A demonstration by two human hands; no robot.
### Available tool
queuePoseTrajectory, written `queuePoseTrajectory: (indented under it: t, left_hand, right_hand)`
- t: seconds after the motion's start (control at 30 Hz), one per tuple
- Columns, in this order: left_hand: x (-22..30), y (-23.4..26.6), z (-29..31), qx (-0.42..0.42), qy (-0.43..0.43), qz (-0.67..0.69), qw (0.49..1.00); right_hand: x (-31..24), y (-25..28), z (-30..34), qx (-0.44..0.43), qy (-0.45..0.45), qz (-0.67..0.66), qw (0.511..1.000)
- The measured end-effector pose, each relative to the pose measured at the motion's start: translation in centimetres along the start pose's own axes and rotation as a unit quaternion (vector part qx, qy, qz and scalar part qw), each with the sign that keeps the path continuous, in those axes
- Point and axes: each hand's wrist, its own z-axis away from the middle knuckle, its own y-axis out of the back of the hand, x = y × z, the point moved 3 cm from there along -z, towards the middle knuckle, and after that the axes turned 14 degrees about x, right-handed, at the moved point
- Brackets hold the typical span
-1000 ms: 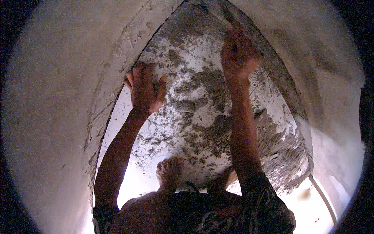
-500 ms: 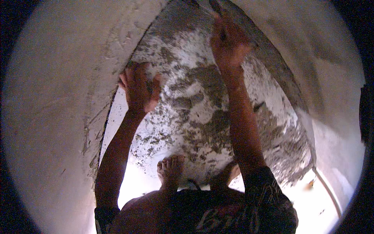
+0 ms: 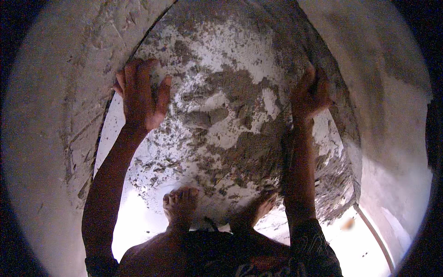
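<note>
My left hand [image 3: 140,94] is open, its fingers spread and thumb apart. Its fingertips are at the seam between the left wall and the mottled floor, and I see nothing in its grasp. Over at the right edge of the floor, my right hand [image 3: 311,94] is curled, with the fingers bent towards the thumb. Shadow and blur hide what it holds, if anything. Between the hands lies the floor [image 3: 235,124], white with grey-brown patches of what looks like damp mortar or mud.
A pale plastered wall [image 3: 46,115] rises at the left and another wall [image 3: 392,115] at the right, narrowing the space. My bare left foot [image 3: 181,203] and right foot [image 3: 254,210] stand on the floor. A thin pipe or strip [image 3: 374,235] runs along the lower right.
My right hand has come down and to the right from the far end; the dark, thin thing seen at its fingers before no longer shows. My left hand appears farther left.
</note>
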Motion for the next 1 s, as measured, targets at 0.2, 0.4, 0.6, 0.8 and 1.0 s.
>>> queuePoseTrajectory:
  t: [0.2,0.4,0.6,0.8,1.0]
  left_hand:
    - [-0.6,-0.4,0.9,0.004,0.018,0.006,1.000]
    - [-1.1,-0.1,0.7,-0.005,0.032,0.010,0.999]
    - [-0.5,-0.3,0.3,-0.015,0.006,0.000,1.000]
    - [-0.7,-0.2,1.0,-0.020,0.029,-0.009,0.999]
    - [-0.2,-0.2,0.3,-0.025,0.005,-0.024,0.999]
  right_hand:
    - [-0.9,-0.1,-1.1,0.037,0.069,-0.073,0.994]
    - [-5.1,-3.0,-3.5,-0.044,0.069,0.003,0.997]
    - [-7.6,-4.1,-5.8,-0.017,0.004,-0.162,0.987]
    - [-6.5,-0.2,-6.1,-0.265,-0.238,-0.016,0.934]
    - [-4.8,0.0,-4.5,-0.280,-0.355,-0.096,0.887]
